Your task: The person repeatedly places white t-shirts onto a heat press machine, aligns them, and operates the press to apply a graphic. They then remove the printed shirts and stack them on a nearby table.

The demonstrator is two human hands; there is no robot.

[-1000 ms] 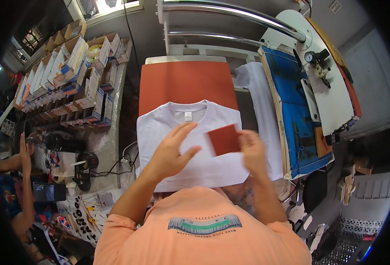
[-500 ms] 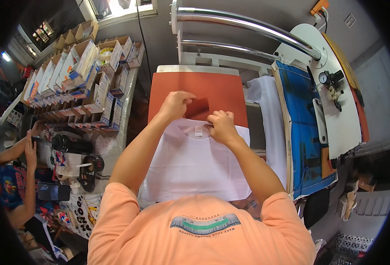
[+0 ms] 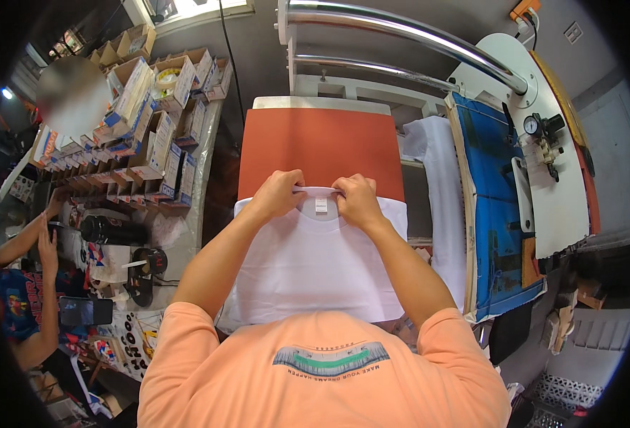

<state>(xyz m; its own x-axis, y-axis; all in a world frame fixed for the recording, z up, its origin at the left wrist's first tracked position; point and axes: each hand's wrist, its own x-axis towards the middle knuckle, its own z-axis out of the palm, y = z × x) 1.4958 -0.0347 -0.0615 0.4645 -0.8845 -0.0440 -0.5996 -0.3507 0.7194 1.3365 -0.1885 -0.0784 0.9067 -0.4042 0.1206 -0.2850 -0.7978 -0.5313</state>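
A white T-shirt lies over the near part of a flat orange-red press pad, its collar facing away from me. My left hand pinches the left side of the collar. The right side of the neckline is gripped by my right hand, fingers closed on the cloth. Between the two hands the back edge of the neck is stretched nearly straight, and a small white neck label shows inside it. The far half of the pad is bare, with a pale edge behind it.
Chrome bars run above the pad's far side. To the right stand a blue wood-framed screen and a white machine plate with a pressure gauge. More white cloth hangs beside the pad. Cardboard bins fill the left; a co-worker's arm shows below.
My left hand has come down from above the pad to the collar, and the dark reddish piece between my hands is gone from sight. The neckline is now pulled straighter.
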